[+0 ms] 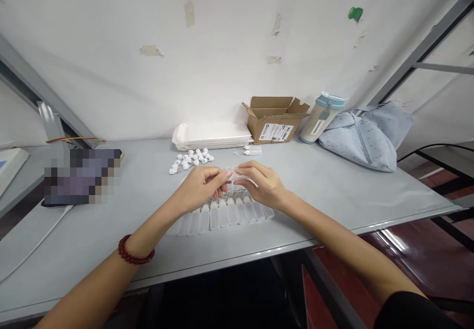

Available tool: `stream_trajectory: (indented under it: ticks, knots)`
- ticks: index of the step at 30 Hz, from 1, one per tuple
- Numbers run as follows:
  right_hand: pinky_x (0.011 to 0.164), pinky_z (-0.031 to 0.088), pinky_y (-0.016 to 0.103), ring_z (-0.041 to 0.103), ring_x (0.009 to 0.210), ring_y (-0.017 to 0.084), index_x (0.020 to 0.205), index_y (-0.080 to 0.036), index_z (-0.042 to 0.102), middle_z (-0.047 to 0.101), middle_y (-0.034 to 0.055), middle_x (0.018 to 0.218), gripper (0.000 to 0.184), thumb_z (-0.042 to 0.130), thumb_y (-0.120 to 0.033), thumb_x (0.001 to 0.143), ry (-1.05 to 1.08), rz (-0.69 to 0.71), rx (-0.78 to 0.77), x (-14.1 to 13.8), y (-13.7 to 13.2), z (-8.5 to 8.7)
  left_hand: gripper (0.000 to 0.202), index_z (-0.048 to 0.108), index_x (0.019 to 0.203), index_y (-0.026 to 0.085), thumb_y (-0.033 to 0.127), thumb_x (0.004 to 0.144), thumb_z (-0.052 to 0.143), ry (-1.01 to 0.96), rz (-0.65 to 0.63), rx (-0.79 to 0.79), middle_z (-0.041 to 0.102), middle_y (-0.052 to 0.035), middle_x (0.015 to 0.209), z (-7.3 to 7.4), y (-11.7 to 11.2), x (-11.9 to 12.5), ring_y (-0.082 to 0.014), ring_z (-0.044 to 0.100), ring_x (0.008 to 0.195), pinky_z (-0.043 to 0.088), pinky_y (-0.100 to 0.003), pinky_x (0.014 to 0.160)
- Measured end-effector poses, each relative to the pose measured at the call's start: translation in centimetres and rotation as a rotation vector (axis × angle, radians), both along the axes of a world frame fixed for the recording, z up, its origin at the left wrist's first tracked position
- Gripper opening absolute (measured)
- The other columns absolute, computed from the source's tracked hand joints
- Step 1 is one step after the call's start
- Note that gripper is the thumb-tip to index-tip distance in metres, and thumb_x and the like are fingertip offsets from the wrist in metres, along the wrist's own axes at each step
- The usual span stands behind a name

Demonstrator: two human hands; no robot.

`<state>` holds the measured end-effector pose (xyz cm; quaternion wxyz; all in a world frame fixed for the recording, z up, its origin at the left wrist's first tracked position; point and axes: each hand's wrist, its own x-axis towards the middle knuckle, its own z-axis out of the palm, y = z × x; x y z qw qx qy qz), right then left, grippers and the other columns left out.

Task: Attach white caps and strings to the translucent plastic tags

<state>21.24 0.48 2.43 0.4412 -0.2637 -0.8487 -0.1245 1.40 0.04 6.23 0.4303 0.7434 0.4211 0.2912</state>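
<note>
The left hand [200,188] and right hand [263,185] grasp a small clear plastic piece [234,176] between their fingertips, just above a row of translucent plastic bottles [222,215]. Small white plastic caps [191,159] lie beyond that row. A slipping pinch could drop the piece and knock the bottles askew.

Scuffed white wall [237,37] with tape scraps at 12 o'clock, grey metal frame [425,47] at 2 o'clock, glossy dark-red floor [418,255] at 4 o'clock

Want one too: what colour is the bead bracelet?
Bead bracelet: dark red, best in the head view.
</note>
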Motion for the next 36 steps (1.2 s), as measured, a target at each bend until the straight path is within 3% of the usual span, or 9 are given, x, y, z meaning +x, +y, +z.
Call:
stream_trajectory:
  ticks: [4, 8, 13, 15, 21, 29, 36]
  knots:
    - [0.059, 0.052, 0.023, 0.064, 0.075, 0.015, 0.098, -0.015, 0.058, 0.067, 0.0097, 0.087, 0.011, 0.054, -0.02, 0.089, -0.008, 0.012, -0.001, 0.0, 0.12, -0.06, 0.042, 0.06, 0.06, 0.016, 0.047, 0.087, 0.049, 0.051, 0.005, 0.006, 0.058, 0.0002, 0.05, 0.03, -0.09, -0.1, -0.0111, 0.055, 0.049, 0.042, -0.02, 0.046]
    - [0.061, 0.053, 0.024, 0.064, 0.077, 0.015, 0.096, -0.015, 0.059, 0.067, 0.0093, 0.086, 0.01, 0.053, -0.014, 0.089, 0.009, 0.054, -0.024, 0.22, 0.31, 0.0, 0.034, 0.062, 0.067, 0.017, 0.043, 0.085, 0.053, 0.066, 0.039, 0.07, 0.06, 0.0009, 0.054, -0.14, -0.32, 0.14, -0.0093, 0.049, 0.045, 0.035, -0.02, 0.041]
    - [0.063, 0.054, 0.026, 0.064, 0.075, 0.014, 0.095, -0.016, 0.059, 0.067, 0.0076, 0.084, 0.009, 0.053, -0.016, 0.089, 0.107, 0.118, -0.178, 0.13, 0.12, 0.28, 0.023, 0.062, 0.073, 0.017, 0.033, 0.086, 0.053, 0.088, 0.043, 0.5, 0.06, -0.0003, 0.062, -0.78, -0.26, 0.32, -0.0115, 0.051, 0.056, 0.039, -0.024, 0.055]
    - [0.062, 0.054, 0.026, 0.064, 0.073, 0.014, 0.095, -0.016, 0.059, 0.067, 0.0075, 0.083, 0.009, 0.056, -0.02, 0.089, 0.163, 0.148, -0.238, 0.0, 0.04, 0.31, 0.022, 0.062, 0.074, 0.017, 0.033, 0.086, 0.054, 0.097, 0.054, 0.566, 0.06, -0.0006, 0.063, -0.84, -0.19, 0.28, -0.0121, 0.051, 0.058, 0.039, -0.025, 0.057]
    - [0.063, 0.054, 0.026, 0.063, 0.077, 0.015, 0.1, -0.016, 0.057, 0.066, 0.0084, 0.087, 0.013, 0.056, -0.022, 0.089, 0.169, 0.149, -0.204, -0.19, 0.05, -0.1, 0.04, 0.061, 0.067, 0.017, 0.042, 0.092, 0.041, 0.072, 0.025, 0.222, 0.062, -0.0006, 0.06, -0.7, -0.01, 0.14, -0.0125, 0.058, 0.056, 0.044, -0.022, 0.054]
    - [0.064, 0.053, 0.027, 0.061, 0.077, 0.015, 0.104, -0.017, 0.052, 0.063, 0.008, 0.087, 0.014, 0.051, -0.022, 0.091, 0.131, 0.132, -0.195, -0.32, 0.05, -0.37, 0.043, 0.056, 0.058, 0.017, 0.044, 0.089, 0.045, 0.049, 0.058, 0.151, 0.059, 0.0006, 0.053, -0.38, -0.43, 0.49, -0.0109, 0.055, 0.049, 0.042, -0.02, 0.046]
    - [0.06, 0.051, 0.024, 0.06, 0.07, 0.013, 0.103, -0.016, 0.053, 0.062, 0.0062, 0.081, 0.013, 0.049, -0.022, 0.092, 0.167, 0.167, -0.232, -0.22, -0.01, -0.53, 0.037, 0.06, 0.062, 0.017, 0.042, 0.087, 0.05, -0.009, 0.072, 0.073, 0.061, -0.0005, 0.053, -0.03, -0.75, 0.59, -0.0115, 0.054, 0.048, 0.038, -0.021, 0.043]
